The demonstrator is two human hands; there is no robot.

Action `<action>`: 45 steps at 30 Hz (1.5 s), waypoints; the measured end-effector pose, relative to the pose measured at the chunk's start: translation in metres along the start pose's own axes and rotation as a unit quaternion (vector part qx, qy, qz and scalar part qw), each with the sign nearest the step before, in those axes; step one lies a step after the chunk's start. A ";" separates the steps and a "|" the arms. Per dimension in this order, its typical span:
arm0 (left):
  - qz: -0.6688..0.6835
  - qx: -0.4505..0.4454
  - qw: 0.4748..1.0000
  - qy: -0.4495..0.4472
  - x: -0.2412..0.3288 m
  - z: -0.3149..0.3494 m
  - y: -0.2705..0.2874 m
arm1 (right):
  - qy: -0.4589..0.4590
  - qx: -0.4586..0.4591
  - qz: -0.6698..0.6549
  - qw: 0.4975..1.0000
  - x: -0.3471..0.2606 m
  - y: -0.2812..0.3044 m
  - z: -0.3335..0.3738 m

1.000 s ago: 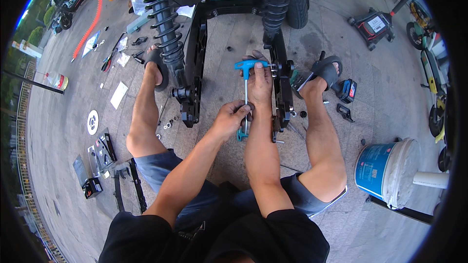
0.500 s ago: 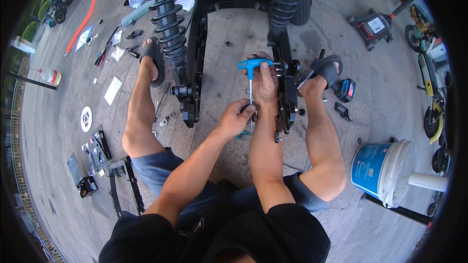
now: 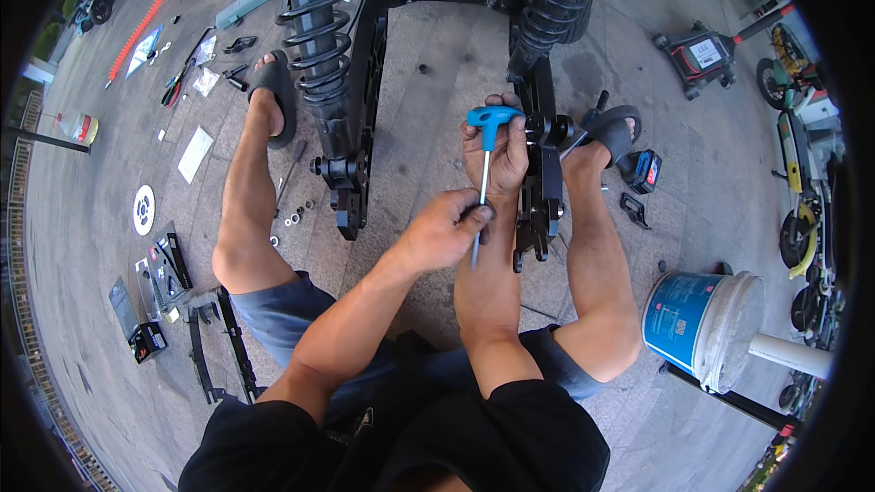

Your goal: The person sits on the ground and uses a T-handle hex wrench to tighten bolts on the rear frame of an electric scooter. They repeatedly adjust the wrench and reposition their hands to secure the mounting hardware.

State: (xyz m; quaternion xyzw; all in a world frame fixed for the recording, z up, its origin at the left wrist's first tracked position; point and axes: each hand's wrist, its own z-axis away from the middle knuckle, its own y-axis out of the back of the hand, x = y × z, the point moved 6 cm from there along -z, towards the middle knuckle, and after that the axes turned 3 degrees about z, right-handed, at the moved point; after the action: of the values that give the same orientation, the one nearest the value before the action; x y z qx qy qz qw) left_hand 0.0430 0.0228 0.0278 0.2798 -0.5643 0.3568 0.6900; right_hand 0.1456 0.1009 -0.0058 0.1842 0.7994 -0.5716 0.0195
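A T-handle hex key [image 3: 489, 132] with a blue grip and a thin metal shaft is in my hands, in front of the black swingarm's right leg [image 3: 540, 178]. My left hand [image 3: 445, 230] is closed, pinching the shaft low down, and the shaft's end sticks out below the fingers. My right hand [image 3: 499, 159] is turned palm up, its fingers behind the blue grip and its thumb beside it. The grip's right end lies close to a round black fitting [image 3: 563, 130] on that leg. Whether the tool touches the fitting cannot be made out.
Coil spring shocks [image 3: 313, 32] hang on both sides. The swingarm's left leg [image 3: 349, 191] stands opposite. Small rings [image 3: 293, 218] lie on the paving. On the right are a blue-and-white bucket [image 3: 693, 323], a battery pack [image 3: 643, 171] and a floor jack [image 3: 700, 59].
The blue grip has shifted slightly right in view and tilted, with its end no longer showing against the bolt. My left hand has moved a little right and down along with the shaft.
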 end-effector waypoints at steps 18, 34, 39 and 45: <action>-0.244 0.225 0.910 -0.247 -0.043 -0.073 0.055 | 0.076 0.085 0.135 0.984 0.000 0.009 0.003; -0.177 0.127 0.951 -0.218 -0.050 -0.052 0.039 | 0.053 0.092 0.138 0.985 -0.010 0.012 0.019; -0.194 0.146 0.935 -0.258 -0.044 -0.065 0.056 | 0.041 0.091 0.223 0.970 -0.002 0.007 0.021; -0.192 0.167 0.926 -0.280 -0.039 -0.072 0.068 | 0.048 0.093 0.240 0.965 0.007 0.000 0.020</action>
State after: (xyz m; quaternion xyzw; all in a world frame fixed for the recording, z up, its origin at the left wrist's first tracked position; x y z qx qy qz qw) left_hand 0.0258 0.1128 -0.0265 0.5826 -0.6020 0.2142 0.5024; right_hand 0.1355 0.0838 -0.0142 0.3992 0.6747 -0.6127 0.1001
